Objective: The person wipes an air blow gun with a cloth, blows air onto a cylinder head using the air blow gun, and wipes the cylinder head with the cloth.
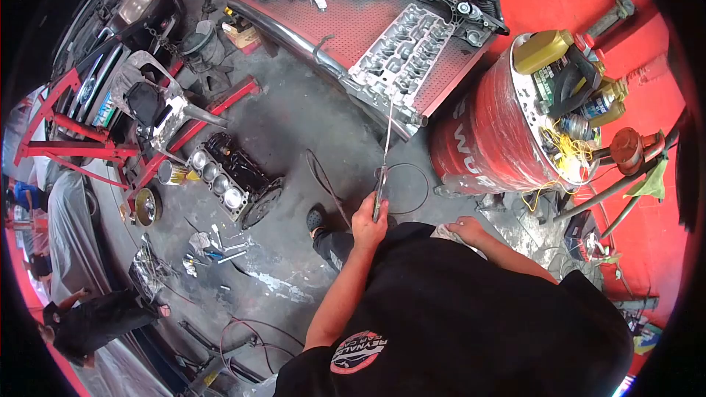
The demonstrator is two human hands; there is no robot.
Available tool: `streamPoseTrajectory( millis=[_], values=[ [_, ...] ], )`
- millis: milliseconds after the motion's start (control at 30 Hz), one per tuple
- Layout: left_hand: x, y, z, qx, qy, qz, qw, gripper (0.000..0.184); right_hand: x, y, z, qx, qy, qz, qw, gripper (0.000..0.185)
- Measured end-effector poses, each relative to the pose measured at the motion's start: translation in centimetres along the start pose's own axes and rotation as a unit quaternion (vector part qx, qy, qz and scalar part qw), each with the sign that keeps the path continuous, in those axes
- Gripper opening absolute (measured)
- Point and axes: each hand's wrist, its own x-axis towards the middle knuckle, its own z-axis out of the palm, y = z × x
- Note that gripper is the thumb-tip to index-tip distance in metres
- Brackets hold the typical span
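Note:
My left hand [370, 222] is closed around the handle of an air blow gun [383, 182]. The gun's long thin nozzle points away from me, its tip close to the near end of a silver cylinder head [403, 55]. That cylinder head lies on a red perforated bench top [323, 26]. Beside my waist, my right hand [468, 231] is closed on a pale, crumpled cloth [445, 234], mostly hidden by the fingers and my black shirt. A thin hose [426, 190] loops on the floor behind the gun.
An engine block [229, 176] with pistons showing sits on the floor to the left. Right of the bench stands a red drum [482, 129] topped with bottles. Wrenches [224, 256] lie on the floor. Another person [103, 323] is at lower left. Metal parts crowd the bench's far side.

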Motion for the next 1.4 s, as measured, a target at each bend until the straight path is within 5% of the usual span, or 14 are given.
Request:
streamPoseTrajectory(
  millis=[300, 400, 467, 533, 667, 833, 1067, 1400],
  values=[
    [0.7, -0.4, -0.7, 0.038, 0.007, 0.039, 0.998, 0.027, 1.1, 0.2, -0.2, -0.005, 0.007, 0.007, 1.0, 0.055],
    [1.4, 0.2, -1.8, 0.035, -0.039, -0.041, 0.998, 0.027, 2.3, -0.1, -0.6, -0.014, 0.014, -0.021, 1.0, 0.051],
    [2.0, -0.7, -2.2, -0.111, -0.035, -0.17, 0.979, 0.02, 4.1, -1.9, -2.1, 0.018, 0.031, -0.047, 0.998, 0.038],
    [3.1, 2.3, -4.0, -0.172, -0.046, -0.202, 0.963, 0.018, 11.7, -2.0, -2.6, 0.13, 0.113, -0.216, 0.961, 0.032],
    [4.3, 2.5, -5.2, -0.25, -0.061, -0.228, 0.939, 0.017, 12.5, -20.1, -10.7, 0.036, 0.231, -0.3, 0.925, 0.061],
    [5.0, 3.7, -5.9, -0.189, -0.044, -0.266, 0.944, 0.014, 17.9, -27.5, -11.8, -0.072, 0.091, -0.203, 0.972, 0.077],
    [5.3, 4.6, -6.0, -0.202, -0.039, -0.275, 0.939, 0.016, 21.6, -26.0, -11.3, -0.062, 0.11, -0.266, 0.956, 0.083],
    [5.5, 4.5, -6.1, -0.206, -0.045, -0.276, 0.938, 0.013, 18.6, -27.6, -11.8, -0.071, 0.102, -0.215, 0.969, 0.082]
  ],
)
